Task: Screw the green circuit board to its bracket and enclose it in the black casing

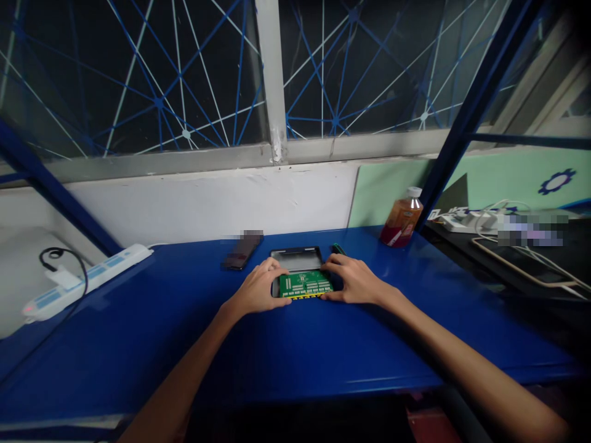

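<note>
Between my hands is a green circuit board (305, 284) with a row of yellow parts along its near edge. My left hand (264, 287) is closed on the board's left end, thumb at the near corner and fingers at the far side. Gripping the right end in the same way is my right hand (349, 280). Just behind the board lies a dark rectangular case (296, 259) with a grey inside; the board overlaps its near part, and I cannot tell whether it rests in it. A small green-and-black object (338, 248), partly hidden, lies beyond my right hand.
On the blue table (295, 351), a dark phone (244, 251) lies left of the case. A capped drink bottle (402, 216) stands at the back right. A white power strip (92, 280) with a black cable is at the left. Another phone (526, 261) and cables lie far right.
</note>
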Available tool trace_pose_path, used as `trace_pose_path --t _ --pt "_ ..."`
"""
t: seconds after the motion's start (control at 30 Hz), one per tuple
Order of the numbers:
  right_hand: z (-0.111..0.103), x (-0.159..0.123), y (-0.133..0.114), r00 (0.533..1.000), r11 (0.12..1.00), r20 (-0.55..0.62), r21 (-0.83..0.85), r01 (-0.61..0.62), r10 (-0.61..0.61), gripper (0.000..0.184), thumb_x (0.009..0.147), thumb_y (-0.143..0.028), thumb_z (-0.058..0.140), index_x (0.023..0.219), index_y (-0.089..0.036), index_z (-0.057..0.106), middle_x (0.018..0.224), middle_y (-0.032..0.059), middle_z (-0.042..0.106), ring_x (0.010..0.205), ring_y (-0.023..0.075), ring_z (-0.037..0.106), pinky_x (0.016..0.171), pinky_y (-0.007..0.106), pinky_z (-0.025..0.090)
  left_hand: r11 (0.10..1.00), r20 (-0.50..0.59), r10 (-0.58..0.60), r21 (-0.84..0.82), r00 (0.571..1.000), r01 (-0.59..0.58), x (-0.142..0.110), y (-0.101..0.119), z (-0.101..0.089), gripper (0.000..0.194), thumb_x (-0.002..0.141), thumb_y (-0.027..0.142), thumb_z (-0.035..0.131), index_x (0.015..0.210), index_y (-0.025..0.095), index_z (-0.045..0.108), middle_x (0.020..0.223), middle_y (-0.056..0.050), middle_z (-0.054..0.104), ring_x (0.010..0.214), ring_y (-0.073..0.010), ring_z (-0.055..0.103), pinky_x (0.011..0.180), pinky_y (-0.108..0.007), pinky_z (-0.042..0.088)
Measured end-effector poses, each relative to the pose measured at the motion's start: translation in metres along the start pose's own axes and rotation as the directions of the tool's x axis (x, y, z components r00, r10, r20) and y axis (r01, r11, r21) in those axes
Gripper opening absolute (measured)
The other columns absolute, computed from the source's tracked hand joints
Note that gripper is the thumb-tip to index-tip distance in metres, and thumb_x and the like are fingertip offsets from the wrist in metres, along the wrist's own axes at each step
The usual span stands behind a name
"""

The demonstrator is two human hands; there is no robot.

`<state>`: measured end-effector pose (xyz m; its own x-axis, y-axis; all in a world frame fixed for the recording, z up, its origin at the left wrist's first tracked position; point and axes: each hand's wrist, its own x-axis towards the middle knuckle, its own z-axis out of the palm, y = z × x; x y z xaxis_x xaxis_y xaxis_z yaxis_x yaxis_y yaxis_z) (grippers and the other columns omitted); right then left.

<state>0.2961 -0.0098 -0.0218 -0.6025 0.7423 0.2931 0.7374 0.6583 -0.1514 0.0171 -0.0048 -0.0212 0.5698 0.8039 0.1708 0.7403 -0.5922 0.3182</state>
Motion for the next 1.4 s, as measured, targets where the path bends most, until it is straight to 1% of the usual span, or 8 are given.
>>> trace_pose_path --t 0.5,0.67,0.73,0.87,0.97,1.07,1.17,1.4 --pt "0.004 -0.001 0.003 0.999 1.000 0.031 0.011 -0.010 0.010 0.063 0.075 -0.060 0.061 0.122 -0.019 0.055 0.104 0.0102 0.057 0.087 0.0240 0.059 0.063 0.031 0.041 0.999 -0.004 0.028 0.025 1.000 -0.028 -0.001 0.000 0.000 0.057 0.072 0.051 0.066 0.120 0.023 0.058 0.113 -0.010 0.050 0.101 -0.0278 0.054 0.088 -0.042 0.045" --pt "-0.003 0.000 0.003 0.999 0.998 -0.025 0.058 -0.020 0.022 0.073 0.071 -0.066 0.062 0.127 -0.019 0.052 0.106 0.0108 0.058 0.087 0.0246 0.059 0.066 0.033 0.045 1.000 0.011 0.018 0.013 1.000 -0.019 -0.002 0.002 -0.001 0.060 0.072 0.054 0.065 0.124 0.025 0.056 0.115 -0.009 0.049 0.100 -0.0273 0.054 0.087 -0.041 0.045" --pt "-0.008 0.002 0.009 0.997 0.993 -0.058 0.111 -0.039 0.045 0.065 0.075 -0.063 0.060 0.123 -0.020 0.054 0.106 0.0094 0.059 0.085 0.0222 0.060 0.069 0.033 0.046 1.000 0.007 0.011 0.008 1.000 -0.011 -0.002 0.003 -0.002 0.063 0.071 0.058 0.065 0.124 0.025 0.056 0.114 -0.009 0.049 0.101 -0.0275 0.054 0.088 -0.041 0.045" --pt "-0.012 0.003 0.035 0.965 0.977 -0.181 0.133 -0.168 0.191 0.037 0.085 -0.051 0.053 0.105 -0.021 0.064 0.096 0.0065 0.064 0.076 0.0180 0.061 0.068 0.031 0.046 1.000 -0.008 -0.006 -0.013 1.000 0.006 -0.001 0.003 -0.005 0.066 0.072 0.064 0.062 0.126 0.026 0.054 0.112 -0.008 0.050 0.104 -0.0270 0.053 0.085 -0.037 0.046" --pt "-0.010 0.002 0.055 0.900 0.937 -0.258 0.088 -0.339 0.350 0.034 0.085 -0.050 0.053 0.097 -0.021 0.065 0.090 0.0062 0.067 0.071 0.0181 0.061 0.061 0.029 0.043 1.000 0.002 -0.017 -0.019 1.000 0.017 -0.001 0.003 -0.007 0.067 0.072 0.067 0.059 0.126 0.026 0.054 0.113 -0.008 0.050 0.103 -0.0268 0.054 0.082 -0.035 0.047" --pt "-0.004 0.002 0.066 0.867 0.888 -0.201 0.040 -0.457 0.456 0.037 0.082 -0.056 0.053 0.082 -0.022 0.066 0.080 0.0058 0.069 0.068 0.0193 0.061 0.054 0.028 0.037 1.000 0.015 -0.018 -0.019 1.000 0.018 -0.001 0.003 -0.007 0.067 0.072 0.067 0.059 0.126 0.028 0.054 0.113 -0.008 0.050 0.103 -0.0267 0.054 0.080 -0.034 0.047" --pt "0.003 0.003 0.068 0.845 0.852 -0.117 0.017 -0.523 0.521 0.041 0.077 -0.061 0.054 0.082 -0.023 0.066 0.075 0.0052 0.069 0.068 0.0202 0.062 0.051 0.027 0.034 1.000 0.013 -0.012 -0.021 1.000 0.013 -0.001 0.003 -0.006 0.066 0.072 0.067 0.059 0.125 0.028 0.055 0.112 -0.008 0.050 0.102 -0.0264 0.054 0.080 -0.035 0.047" --pt "0.014 0.012 0.074 0.837 0.837 -0.047 0.088 -0.539 0.544 0.036 0.075 -0.055 0.059 0.086 -0.022 0.069 0.079 0.0058 0.070 0.071 0.0214 0.064 0.052 0.026 0.036 0.999 -0.016 0.007 -0.044 1.000 -0.008 -0.001 0.005 -0.006 0.066 0.071 0.064 0.062 0.125 0.027 0.056 0.108 -0.008 0.052 0.098 -0.0266 0.055 0.080 -0.037 0.047"
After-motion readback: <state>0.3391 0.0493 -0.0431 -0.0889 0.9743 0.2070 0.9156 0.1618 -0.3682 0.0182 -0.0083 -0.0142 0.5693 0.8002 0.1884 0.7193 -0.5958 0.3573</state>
